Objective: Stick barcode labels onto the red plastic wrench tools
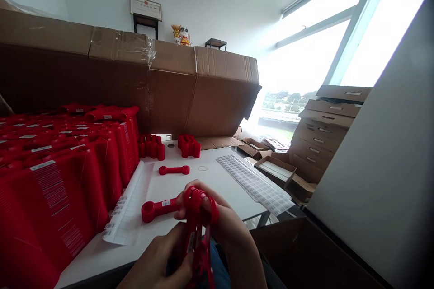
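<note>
Both hands are closed around a bunch of red plastic bars [195,199] with round ring-like ends, held upright over the table's front edge. My left hand [171,253] grips the lower part of the bunch, where a small white label shows. Around the round upper ends wraps my right hand [220,219]. Just behind the hands a single red bar with a barcode label [165,203] lies on the white table. Farther back lies another red bar [174,170]. Part of the bunch is hidden by my fingers.
Stacked red bars [74,180] fill the left. Beside them lies a curling label sheet [130,207]; another label sheet [254,183] lies at right. Two small red groups stand behind, near a rubber band [202,168]. A large cardboard box [169,86] leans over the back; an open carton [305,253] sits lower right.
</note>
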Demonstrator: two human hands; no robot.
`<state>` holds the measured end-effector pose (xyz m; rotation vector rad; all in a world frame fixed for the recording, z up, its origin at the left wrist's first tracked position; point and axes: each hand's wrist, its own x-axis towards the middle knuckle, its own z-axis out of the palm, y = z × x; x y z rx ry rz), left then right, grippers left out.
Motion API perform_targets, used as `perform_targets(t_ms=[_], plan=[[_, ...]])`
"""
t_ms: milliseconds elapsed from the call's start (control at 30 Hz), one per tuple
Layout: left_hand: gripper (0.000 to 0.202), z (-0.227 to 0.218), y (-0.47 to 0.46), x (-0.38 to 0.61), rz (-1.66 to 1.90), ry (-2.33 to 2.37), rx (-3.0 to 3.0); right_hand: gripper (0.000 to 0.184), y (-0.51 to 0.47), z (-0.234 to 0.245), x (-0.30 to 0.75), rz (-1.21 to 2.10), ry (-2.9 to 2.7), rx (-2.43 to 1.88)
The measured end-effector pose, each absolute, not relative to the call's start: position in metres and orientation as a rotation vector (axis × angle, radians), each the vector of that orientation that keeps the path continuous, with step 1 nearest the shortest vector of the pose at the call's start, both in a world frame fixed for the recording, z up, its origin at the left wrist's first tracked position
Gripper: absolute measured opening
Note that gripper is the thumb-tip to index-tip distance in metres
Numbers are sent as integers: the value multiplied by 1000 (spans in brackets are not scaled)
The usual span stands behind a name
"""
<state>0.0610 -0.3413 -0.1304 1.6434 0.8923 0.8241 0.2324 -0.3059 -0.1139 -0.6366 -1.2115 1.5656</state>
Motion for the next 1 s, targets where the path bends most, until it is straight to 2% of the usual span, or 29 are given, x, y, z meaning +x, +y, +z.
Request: perform_targets(t_ms=[200,400,567,667,833,1000], plan=[[49,-132,-339,49,656,793,1674,31,-299,-122,231,1627,-1190,-607],[44,-154,-322,56,704,905,1739,21,-297,-120,226,1649,-1019,-483],[51,-159,-315,58,773,876,1681,17,-294,-121,223,1683,-825,-424],[46,-159,-315,58,739,869,1694,17,-294,-121,221,1687,-738,-399],[24,-162,-311,60,692,806,1634,19,-292,-122,217,1659,-745,-419],[28,-162,-309,59,570,726,1474,24,-285,-128,217,1523,-821,-524]])
